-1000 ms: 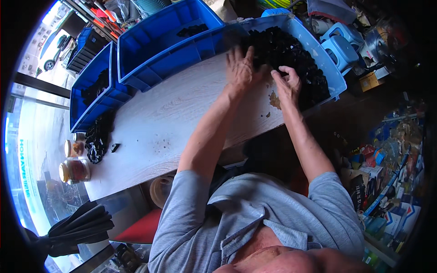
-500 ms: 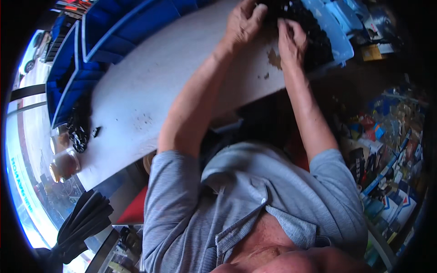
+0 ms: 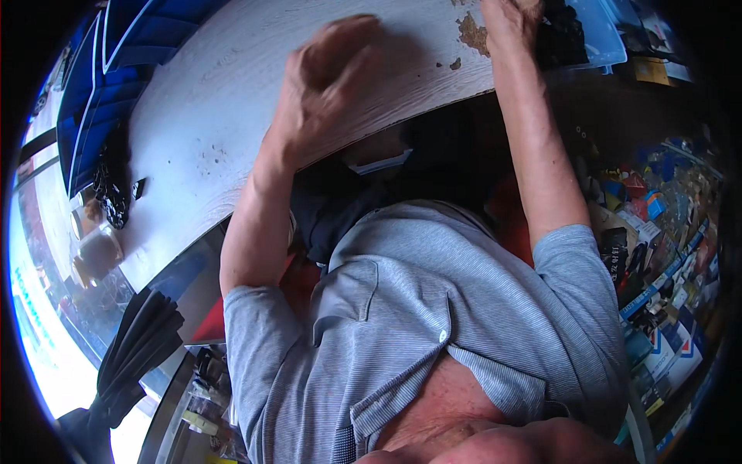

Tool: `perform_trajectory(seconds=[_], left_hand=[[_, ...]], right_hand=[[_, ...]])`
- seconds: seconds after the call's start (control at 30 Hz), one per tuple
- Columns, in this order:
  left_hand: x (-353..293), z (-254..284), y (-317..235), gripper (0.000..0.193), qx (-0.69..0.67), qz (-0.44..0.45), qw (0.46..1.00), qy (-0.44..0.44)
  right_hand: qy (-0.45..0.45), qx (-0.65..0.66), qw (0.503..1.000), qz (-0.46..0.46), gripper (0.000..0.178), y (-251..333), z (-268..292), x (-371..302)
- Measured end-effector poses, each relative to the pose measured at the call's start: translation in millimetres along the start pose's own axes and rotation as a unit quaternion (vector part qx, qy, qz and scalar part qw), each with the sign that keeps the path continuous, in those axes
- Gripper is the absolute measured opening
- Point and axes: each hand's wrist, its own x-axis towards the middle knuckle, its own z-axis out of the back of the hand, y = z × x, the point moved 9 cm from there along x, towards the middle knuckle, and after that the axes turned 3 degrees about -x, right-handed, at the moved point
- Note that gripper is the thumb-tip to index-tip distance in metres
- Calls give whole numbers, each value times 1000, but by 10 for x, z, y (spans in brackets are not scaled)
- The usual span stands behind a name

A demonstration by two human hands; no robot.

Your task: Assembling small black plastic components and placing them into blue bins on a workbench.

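Observation:
My left hand [image 3: 321,81] hovers over the white tabletop [image 3: 232,100], slightly blurred. Its fingers curve with the thumb held apart, and nothing shows between them. At the top edge of the view, my right hand [image 3: 512,22] is beside a heap of black pieces [image 3: 563,35]. That hand's fingertips are mostly cut off, so whether it holds anything cannot be seen. The black pieces lie in or against a light blue plastic tub [image 3: 612,42] at the upper right.
Dark blue bins [image 3: 147,35] line the far left. A black plastic bag [image 3: 112,185] and a clear jar [image 3: 99,251] are at the table's left end. Brown worn patches [image 3: 473,35] mark the tabletop. On the right, mixed small goods [image 3: 657,232] are piled up.
My left hand has come away from the black pieces, moving left and nearer to me. The right hand has shifted slightly up and right in the view, which has itself moved.

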Motion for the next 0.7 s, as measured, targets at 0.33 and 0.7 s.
perform_trajectory(seconds=[0.33, 0.7], left_hand=[[-966, 619, -67, 29, 91, 35, 979, -177], [-2023, 1710, -414, 42, 525, 19, 753, -397]], right_hand=[[13, 8, 999, 36, 19, -59, -11, 74], [23, 47, 999, 1, 28, -347, -5, 221]])
